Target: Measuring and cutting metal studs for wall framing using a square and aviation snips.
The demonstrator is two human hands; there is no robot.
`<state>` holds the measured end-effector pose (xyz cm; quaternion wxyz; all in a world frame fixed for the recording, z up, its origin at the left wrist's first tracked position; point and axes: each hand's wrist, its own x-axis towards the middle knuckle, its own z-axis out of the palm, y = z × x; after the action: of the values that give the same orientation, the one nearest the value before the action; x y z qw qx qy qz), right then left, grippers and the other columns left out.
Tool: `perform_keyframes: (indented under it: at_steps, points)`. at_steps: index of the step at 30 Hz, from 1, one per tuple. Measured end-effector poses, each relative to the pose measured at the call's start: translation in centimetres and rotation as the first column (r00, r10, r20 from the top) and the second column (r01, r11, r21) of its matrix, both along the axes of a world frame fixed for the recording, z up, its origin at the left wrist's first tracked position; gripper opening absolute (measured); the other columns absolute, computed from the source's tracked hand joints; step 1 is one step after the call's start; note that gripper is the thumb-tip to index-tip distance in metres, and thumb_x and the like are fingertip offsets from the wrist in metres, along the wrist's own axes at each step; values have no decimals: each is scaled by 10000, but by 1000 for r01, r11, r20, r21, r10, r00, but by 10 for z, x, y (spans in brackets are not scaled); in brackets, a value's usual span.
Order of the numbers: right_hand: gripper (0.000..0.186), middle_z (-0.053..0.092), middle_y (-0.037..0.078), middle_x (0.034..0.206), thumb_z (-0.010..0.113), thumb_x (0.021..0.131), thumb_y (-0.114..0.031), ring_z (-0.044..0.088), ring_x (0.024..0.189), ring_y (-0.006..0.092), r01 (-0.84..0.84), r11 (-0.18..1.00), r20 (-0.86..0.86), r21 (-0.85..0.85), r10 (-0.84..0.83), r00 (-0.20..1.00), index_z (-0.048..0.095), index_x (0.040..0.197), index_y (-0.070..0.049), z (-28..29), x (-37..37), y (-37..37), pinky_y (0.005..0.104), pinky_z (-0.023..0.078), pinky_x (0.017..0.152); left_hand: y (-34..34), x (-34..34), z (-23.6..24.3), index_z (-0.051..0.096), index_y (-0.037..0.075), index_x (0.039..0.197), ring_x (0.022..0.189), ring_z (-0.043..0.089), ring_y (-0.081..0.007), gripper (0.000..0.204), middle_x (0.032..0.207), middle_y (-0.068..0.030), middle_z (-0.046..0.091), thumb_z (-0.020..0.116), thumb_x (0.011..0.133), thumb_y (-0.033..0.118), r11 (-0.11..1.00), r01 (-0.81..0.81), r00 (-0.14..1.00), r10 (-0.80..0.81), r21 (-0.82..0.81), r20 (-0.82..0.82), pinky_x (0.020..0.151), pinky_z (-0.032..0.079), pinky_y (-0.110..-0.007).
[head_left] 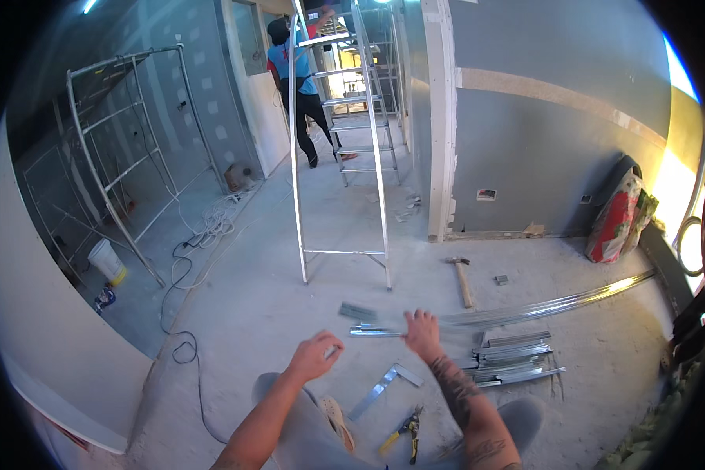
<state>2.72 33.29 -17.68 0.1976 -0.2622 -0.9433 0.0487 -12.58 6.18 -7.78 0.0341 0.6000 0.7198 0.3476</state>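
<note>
My left hand [313,357] is raised over my knees with its fingers curled together. A small pale thing shows at its fingertips, too small to name. My right hand [423,334] reaches forward over the metal channels, its fingers bent and slightly apart; I cannot tell whether it touches them. Just left of it is the end of a shiny metal channel [374,331]. A short grey metal piece [358,311], somewhat blurred, is just beyond that end. Between my knees lie a metal square [382,388] and yellow-and-black snips [404,433].
Long metal channels [556,301] stretch right, beside a stack of short ones [515,354]. A hammer [462,282] lies ahead. A stepladder [343,252] stands in front; another person [294,70] stands behind it. Left are cables [207,227], a bucket [107,261] and scaffolding [106,172].
</note>
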Motion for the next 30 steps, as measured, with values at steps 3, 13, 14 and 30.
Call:
perform_keyframes:
  at_steps: [3, 13, 14, 30]
  points:
    - [588, 614, 136, 1067, 848, 742, -381, 617, 1007, 345, -47, 998, -11, 28, 48, 999, 618, 1221, -129, 113, 23, 14, 480, 468, 876, -6, 7, 38, 716, 107, 858, 542, 543, -116, 165, 832, -32, 671, 775, 777, -24, 879, -183, 983, 165, 439, 79, 482, 424, -257]
    - [522, 629, 121, 942, 760, 854, -486, 662, 845, 352, -328, 941, -30, -84, 327, 945, 636, 1201, -116, 233, 135, -78, 453, 536, 732, -94, 35, 172, 696, 75, 834, 560, 470, -45, 172, 811, -29, 665, 752, 777, -77, 785, -70, 988, 139, 615, -65, 489, 331, -207]
    - [543, 633, 120, 951, 748, 861, -500, 669, 842, 350, -326, 932, 31, -161, 335, 942, 637, 1237, -124, 230, 139, -92, 453, 543, 729, -93, 35, 181, 696, 75, 834, 560, 470, -45, 172, 811, -29, 665, 752, 777, -77, 779, -62, 987, 141, 624, -78, 489, 331, -207]
    - [575, 620, 139, 1042, 766, 833, -438, 651, 953, 353, -424, 800, 114, -424, 512, 852, 603, 1284, -121, 74, 147, -130, 462, 512, 818, -2, -46, 239, 720, 55, 960, 564, 449, -78, 129, 791, 12, 631, 758, 863, 130, 892, -222, 957, 277, 393, -87, 532, 355, -261]
